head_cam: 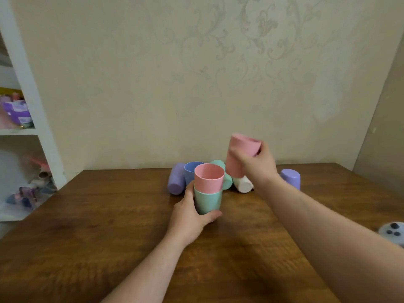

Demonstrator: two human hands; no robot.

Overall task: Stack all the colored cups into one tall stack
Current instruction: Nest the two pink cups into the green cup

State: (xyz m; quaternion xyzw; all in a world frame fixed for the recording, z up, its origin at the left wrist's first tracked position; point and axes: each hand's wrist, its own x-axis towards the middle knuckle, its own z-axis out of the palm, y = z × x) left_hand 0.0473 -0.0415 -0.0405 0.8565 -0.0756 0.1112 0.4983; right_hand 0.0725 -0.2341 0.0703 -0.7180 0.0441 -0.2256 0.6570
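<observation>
A short stack stands upright on the wooden table [109,226]: a pink cup [209,178] nested in a green cup [208,202]. My left hand [192,217] grips the green cup at its base. My right hand [254,165] holds a second pink cup [241,154] in the air, to the right of the stack and above it, mouth up and tilted. Behind lie a purple cup [176,181] on its side, an upright blue cup [189,171], a green cup [220,166], a white cup [244,184] on its side and an upside-down purple cup [290,178].
A white shelf unit [26,127] with cluttered items stands at the left beyond the table edge. The patterned wall runs right behind the cups. A pale round object with dark dots [392,231] sits at the table's right edge.
</observation>
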